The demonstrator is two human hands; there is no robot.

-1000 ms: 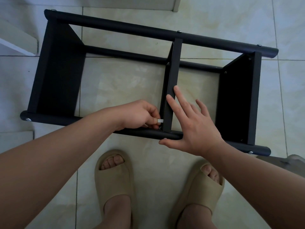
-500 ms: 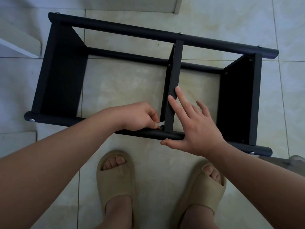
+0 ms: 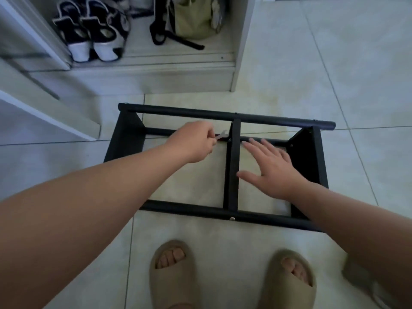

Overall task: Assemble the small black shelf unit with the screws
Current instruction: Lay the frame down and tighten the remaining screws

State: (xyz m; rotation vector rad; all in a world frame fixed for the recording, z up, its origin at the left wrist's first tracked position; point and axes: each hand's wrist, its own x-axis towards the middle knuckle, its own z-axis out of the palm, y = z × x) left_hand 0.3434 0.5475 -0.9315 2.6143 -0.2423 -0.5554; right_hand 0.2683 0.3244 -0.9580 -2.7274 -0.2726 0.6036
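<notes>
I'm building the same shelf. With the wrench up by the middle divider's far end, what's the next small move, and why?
Probably ease the wrench head onto the joint where the middle divider meets the far lower rail. The left hand pinches the wrench with its head short of that joint, while the right hand lies open beside the divider, likely steadying it.

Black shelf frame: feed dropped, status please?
Left hand grips small silver wrench at black middle divider's far joint. Right hand open beside it. Black metal shelf frame unobstructed.

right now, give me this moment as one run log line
left hand: grips small wrench at far end of middle divider | right hand: open, thumb by divider | shelf unit: lying on floor
</notes>
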